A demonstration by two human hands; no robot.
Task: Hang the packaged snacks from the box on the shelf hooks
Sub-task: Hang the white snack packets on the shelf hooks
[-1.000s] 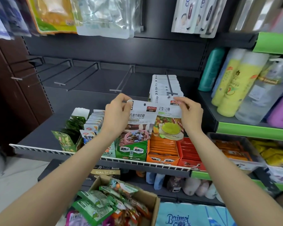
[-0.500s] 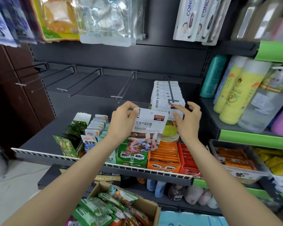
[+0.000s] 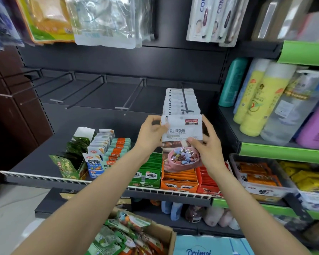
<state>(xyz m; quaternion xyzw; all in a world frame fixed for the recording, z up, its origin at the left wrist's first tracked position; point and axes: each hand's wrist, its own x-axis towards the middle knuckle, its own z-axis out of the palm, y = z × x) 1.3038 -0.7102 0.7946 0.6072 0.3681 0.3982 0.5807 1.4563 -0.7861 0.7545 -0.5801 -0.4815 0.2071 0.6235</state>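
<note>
The packet [image 3: 181, 142] is held upright just in front of the tip of the loaded hook [image 3: 185, 103], its top edge just below the hook end. The left hand [image 3: 150, 134] pinches the upper left corner; the right hand [image 3: 206, 146] grips the right edge, thumb across the front. Step in hand: threading the packet onto the hook. Next move calls for aligning the hang hole with the tip, then pushing back against the hung packets [image 3: 179, 100]. The box [image 3: 140, 234] sits below.
</note>
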